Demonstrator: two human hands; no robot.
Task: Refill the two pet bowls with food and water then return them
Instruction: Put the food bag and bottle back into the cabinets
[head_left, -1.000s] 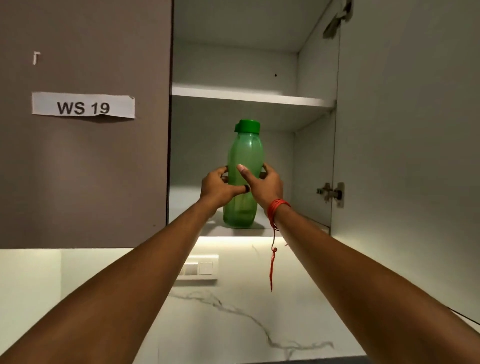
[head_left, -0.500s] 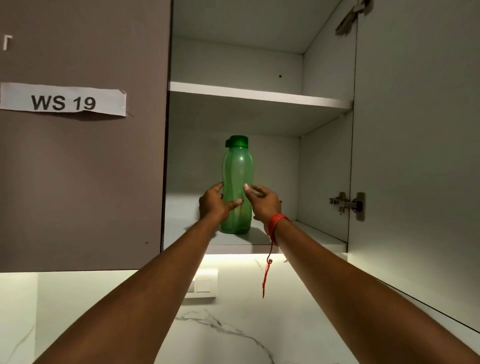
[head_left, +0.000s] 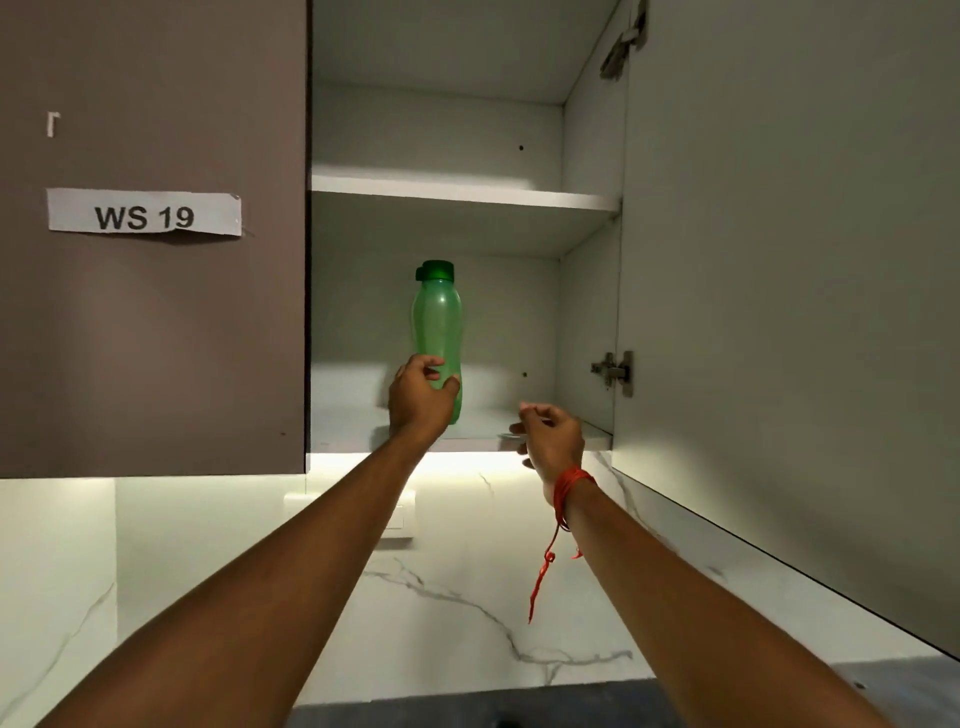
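Your left hand (head_left: 418, 397) clamping the green bottle (head_left: 436, 332) standing upright on the lower cabinet shelf (head_left: 478, 431) at frame centre, your right hand (head_left: 550, 436) hovering beside it, fingers loosely apart, touching nothing.

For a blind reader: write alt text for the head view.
The left hand grips a green bottle standing on the lower shelf of an open cabinet; the right hand hovers beside it, empty. The upper shelf is bare.
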